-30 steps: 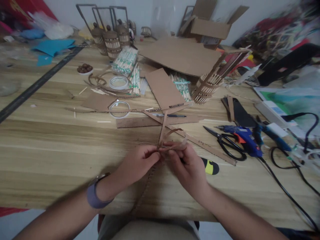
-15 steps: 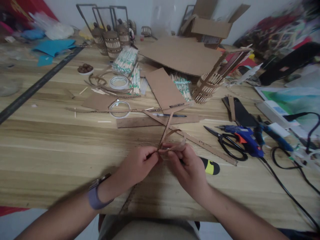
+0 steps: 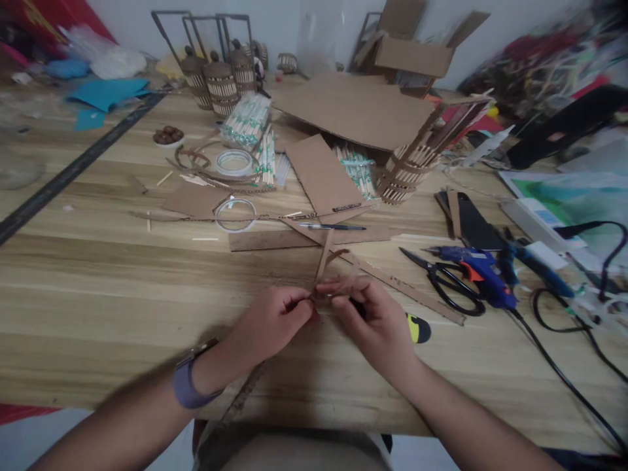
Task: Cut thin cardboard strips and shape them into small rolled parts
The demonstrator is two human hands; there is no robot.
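My left hand (image 3: 275, 320) is closed, thumb and fingers pinching a narrow cardboard strip (image 3: 324, 256). The strip's far end points up and away from me; its other end comes out below the left wrist toward the table's front edge. Close beside it, my right hand (image 3: 375, 320) pinches a thin peeled layer of brown paper (image 3: 349, 282) that curls up at the strip. The exact spot where the layer meets the strip is hidden by fingertips. A black and yellow handle (image 3: 418, 328) shows partly from behind the right hand; the rest of it is covered.
Scissors (image 3: 449, 284) and a blue glue gun (image 3: 478, 268) with its cord lie right. Ahead are a pen (image 3: 338, 227), cardboard strips (image 3: 275, 239), tape rolls (image 3: 235, 214) and bundled sticks (image 3: 248, 118). A stick-and-cardboard lantern shape (image 3: 407, 170) stands behind.
My right hand has shifted slightly right and down, drawing the paper layer. The strip's upper end has dropped toward me and turned, and its lower end reaches farther toward my lap.
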